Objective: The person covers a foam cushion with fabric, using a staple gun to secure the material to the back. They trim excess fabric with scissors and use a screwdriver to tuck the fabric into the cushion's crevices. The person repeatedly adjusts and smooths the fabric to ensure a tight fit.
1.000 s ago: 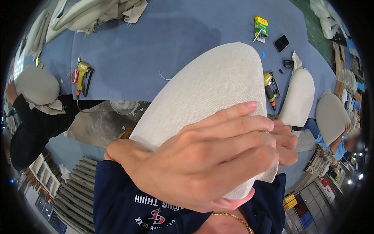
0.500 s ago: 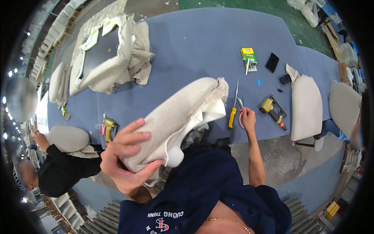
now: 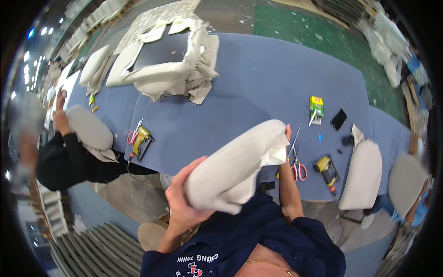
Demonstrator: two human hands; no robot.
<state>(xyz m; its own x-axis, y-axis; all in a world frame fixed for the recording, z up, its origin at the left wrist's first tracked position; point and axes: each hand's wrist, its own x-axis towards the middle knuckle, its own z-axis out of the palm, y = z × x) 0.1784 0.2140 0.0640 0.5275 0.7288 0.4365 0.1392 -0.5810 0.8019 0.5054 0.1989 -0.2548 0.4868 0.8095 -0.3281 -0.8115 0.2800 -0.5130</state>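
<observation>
Mid-frame, a beige padded piece (image 3: pixel 235 164) is apparently being steadied: left hand (image 3: pixel 182 196) clamped on its lower-left end, right hand (image 3: pixel 288 133) at its upper-right edge, grip hidden; the next move likely needs both.

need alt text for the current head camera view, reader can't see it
A person's left hand grips a rounded, beige fabric-covered pad, with the mostly hidden right hand at its other end, beside a blue-grey covered table. A yellow-and-black staple gun and a black rectangular phone lie on the table.
</observation>
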